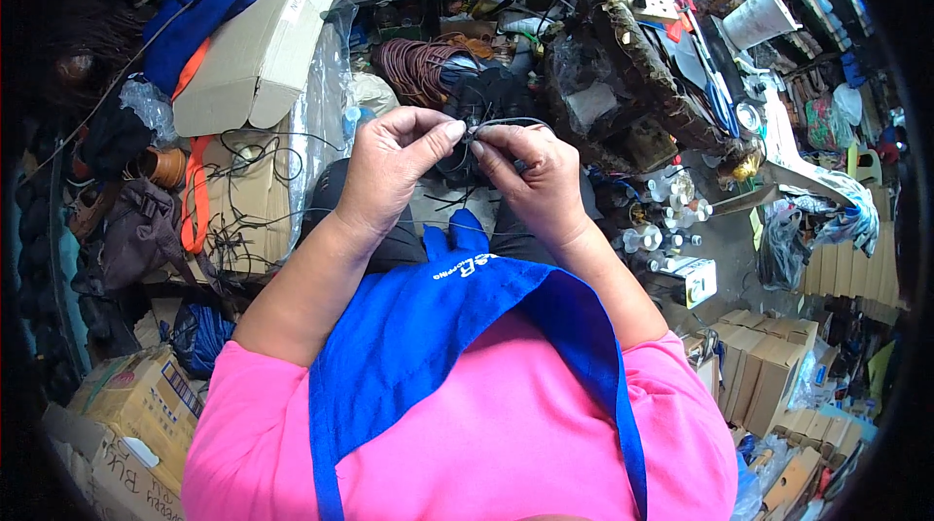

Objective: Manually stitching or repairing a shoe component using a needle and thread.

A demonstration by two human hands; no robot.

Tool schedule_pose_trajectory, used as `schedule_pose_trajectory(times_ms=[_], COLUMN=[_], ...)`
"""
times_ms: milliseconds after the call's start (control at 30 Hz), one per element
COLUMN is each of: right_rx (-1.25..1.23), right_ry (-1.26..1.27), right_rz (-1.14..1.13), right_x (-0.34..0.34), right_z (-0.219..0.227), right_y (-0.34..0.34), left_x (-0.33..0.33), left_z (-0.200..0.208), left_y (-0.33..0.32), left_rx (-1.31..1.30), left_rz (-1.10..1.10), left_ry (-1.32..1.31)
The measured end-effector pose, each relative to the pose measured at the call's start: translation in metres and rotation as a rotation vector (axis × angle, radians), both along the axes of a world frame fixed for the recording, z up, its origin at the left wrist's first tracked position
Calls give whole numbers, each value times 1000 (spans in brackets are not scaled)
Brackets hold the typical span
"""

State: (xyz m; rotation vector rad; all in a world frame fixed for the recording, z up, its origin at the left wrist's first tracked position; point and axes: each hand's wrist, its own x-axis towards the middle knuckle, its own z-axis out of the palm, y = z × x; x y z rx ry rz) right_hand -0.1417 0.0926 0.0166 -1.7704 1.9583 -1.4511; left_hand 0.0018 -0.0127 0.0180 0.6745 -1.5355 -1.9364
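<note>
In front of my lap, both hands meet fingertip to fingertip on a thin dark cord point(516, 119). My left hand point(389, 166) is closed, thumb and forefinger pinching the cord. Facing it, my right hand point(543, 176) also pinches the cord, part of which arcs over its fingers. The exact spot between the fingertips is small and mostly covered. Just beyond them lies a black object point(486, 93) whose kind I cannot make out. Below the hands hangs a blue apron point(418, 326) over my pink shirt.
Loose black cords point(255, 159) trail over cardboard point(233, 192) at the left. A coil of brown cord point(418, 71) lies beyond my hands. Several small bottles point(647, 237) stand at the right, near a rough-edged dark bin point(623, 83). Stacked cardboard boxes point(764, 365) fill the lower right.
</note>
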Motion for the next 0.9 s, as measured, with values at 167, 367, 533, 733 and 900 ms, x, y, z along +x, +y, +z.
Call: schedule_pose_trajectory(times_ms=[167,367,533,733,900], right_rx=[23,82,111,120,145], right_ry=[-2,-194,-283,-200,-287], right_rz=[1,41,-8,-16,7], right_x=[3,5,11,12,12], right_z=[-1,-9,-9,-6,-6], right_y=[0,-1,-1,-1,-2], left_x=[1,2,2,0,0], left_z=[0,-1,-2,1,1], left_y=[2,1,0,0,0], left_rx=[7,23,13,-34,-42], left_rz=[8,9,5,8,19], left_ry=[-24,-3,-25,-76,-93])
